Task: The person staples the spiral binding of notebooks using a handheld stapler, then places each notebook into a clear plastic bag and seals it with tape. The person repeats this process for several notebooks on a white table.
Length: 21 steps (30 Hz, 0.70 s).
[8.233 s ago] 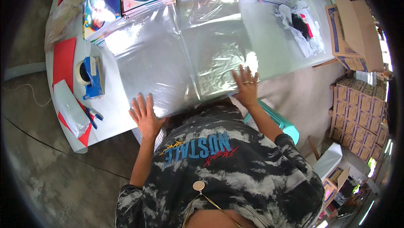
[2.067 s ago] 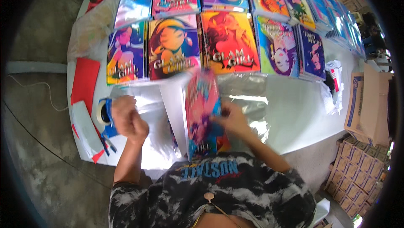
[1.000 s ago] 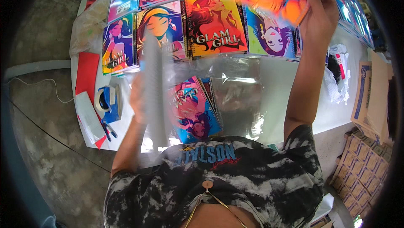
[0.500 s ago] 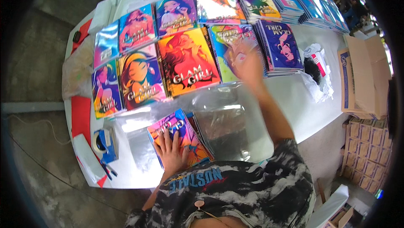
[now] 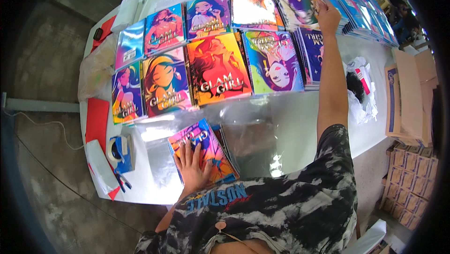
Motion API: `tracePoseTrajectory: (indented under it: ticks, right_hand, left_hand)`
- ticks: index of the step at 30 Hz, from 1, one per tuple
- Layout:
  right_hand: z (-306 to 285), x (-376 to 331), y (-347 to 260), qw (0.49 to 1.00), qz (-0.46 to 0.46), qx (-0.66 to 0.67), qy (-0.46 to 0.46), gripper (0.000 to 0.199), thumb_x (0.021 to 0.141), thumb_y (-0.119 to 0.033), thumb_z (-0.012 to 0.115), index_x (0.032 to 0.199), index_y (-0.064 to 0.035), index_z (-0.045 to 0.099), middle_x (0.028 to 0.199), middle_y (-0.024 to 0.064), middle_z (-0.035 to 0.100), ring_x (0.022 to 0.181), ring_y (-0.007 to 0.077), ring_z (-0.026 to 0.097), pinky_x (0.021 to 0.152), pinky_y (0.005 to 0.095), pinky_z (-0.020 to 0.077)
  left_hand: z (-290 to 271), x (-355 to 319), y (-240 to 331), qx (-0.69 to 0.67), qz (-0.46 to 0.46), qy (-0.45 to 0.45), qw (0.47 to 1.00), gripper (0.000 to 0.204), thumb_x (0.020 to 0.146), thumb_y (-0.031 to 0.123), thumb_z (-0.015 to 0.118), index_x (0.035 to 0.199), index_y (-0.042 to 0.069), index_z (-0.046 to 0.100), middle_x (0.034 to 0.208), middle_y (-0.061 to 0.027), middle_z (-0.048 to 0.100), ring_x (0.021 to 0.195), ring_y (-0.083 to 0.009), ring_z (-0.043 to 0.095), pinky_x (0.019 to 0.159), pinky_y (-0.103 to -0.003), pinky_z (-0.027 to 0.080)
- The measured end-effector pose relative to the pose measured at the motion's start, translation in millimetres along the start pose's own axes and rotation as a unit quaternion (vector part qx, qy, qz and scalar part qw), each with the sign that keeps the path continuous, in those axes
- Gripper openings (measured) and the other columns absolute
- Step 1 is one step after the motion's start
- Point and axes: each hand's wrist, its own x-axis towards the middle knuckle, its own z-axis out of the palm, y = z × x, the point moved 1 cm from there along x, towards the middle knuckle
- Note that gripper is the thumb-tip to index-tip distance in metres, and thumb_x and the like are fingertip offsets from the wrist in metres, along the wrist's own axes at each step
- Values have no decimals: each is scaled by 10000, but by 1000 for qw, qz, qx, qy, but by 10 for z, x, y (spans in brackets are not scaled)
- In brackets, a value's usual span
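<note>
Notebook [image 5: 299,1] lay left of the right hand [image 5: 330,18], edge pinched.
Left hand [image 5: 191,165] spread flat on nearer pile [image 5: 215,151].

Pink-orange notebook [image 5: 212,150] flat, askew, topmost of pile; multicoloured notebook [image 5: 298,2] blurred, farther right.

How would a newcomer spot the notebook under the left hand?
On the white table, find the clear plastic sheet. The notebook tops the pile there, pink, blue and orange; unlike the rowed notebooks beyond, it lies under a spread left hand.
</note>
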Motion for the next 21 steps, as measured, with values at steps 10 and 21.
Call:
tracePoseTrajectory:
  ticks: [10,21]
  right_hand:
    - [-1068,-2710,-1728,853,-169,299,-393,241,862,-108,549,1085,-98,641,1244,96,537,1219,241,423,1023,372,315]
    - [-775,-4404,-2019,709,383,271,-526,698,751,-414,712,1073,162,485,984,196,605,824,198,623,698,299,514]
  left_hand:
    - [-79,-167,-1021,-638,-308,220,670,596,909,473,416,1287,12,431,1266,-125,472,1216,-253,370,1026,-422,234]
    - [122,-251,-1066,-494,-178,-9,851,451,671,116,666,1053,-82,531,969,-167,619,849,-233,598,789,-322,460]
